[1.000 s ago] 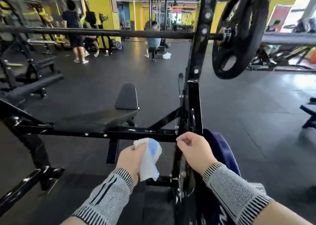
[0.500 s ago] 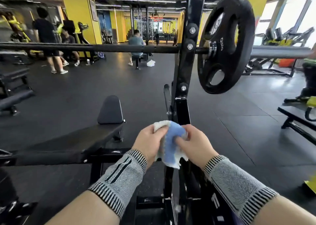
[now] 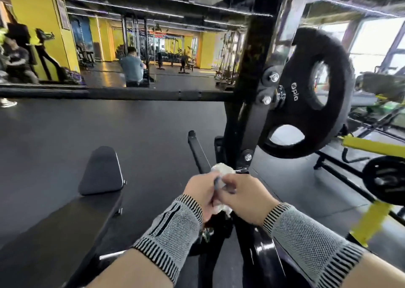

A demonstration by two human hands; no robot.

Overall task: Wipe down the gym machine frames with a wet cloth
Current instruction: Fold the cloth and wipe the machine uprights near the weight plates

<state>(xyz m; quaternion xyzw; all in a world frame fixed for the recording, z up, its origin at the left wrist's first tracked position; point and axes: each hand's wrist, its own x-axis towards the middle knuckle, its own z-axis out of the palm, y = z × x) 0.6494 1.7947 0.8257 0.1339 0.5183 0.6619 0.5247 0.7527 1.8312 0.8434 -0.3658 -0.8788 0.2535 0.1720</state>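
At the foot of the black upright post (image 3: 252,86) of the rack, both hands meet on one cloth (image 3: 221,171). Left hand (image 3: 200,191) has its fingers curled round the cloth's near side; right hand (image 3: 245,194) pinches the far side, thumb on top. Cloth is white with a patch of blue showing between the two hands; a bunched white end sticks up above the knuckles and touches, or nearly touches, the post just below its lowest bolt (image 3: 248,157); contact cannot be confirmed because of blur. A smaller white fold hangs below the hands. Both wrists wear grey knitted sleeves (image 3: 175,228) with black-striped cuffs. Barbell (image 3: 122,95) runs level across the view to the left of the post, at about the height of the middle bolts. Black weight plate (image 3: 306,95) hangs on the bar just right of the post, with two cut-out holes visible and white lettering near the hub. Padded bench (image 3: 65,222) lies left of the post, with its dark tapered head pad (image 3: 102,171) beyond it. Slim black bar (image 3: 198,150) leans up left of the post base. Yellow-framed machine (image 3: 370,200) stands right of the post. Person in a grey-blue top (image 3: 131,67) sits far behind the barbell, back to camera.
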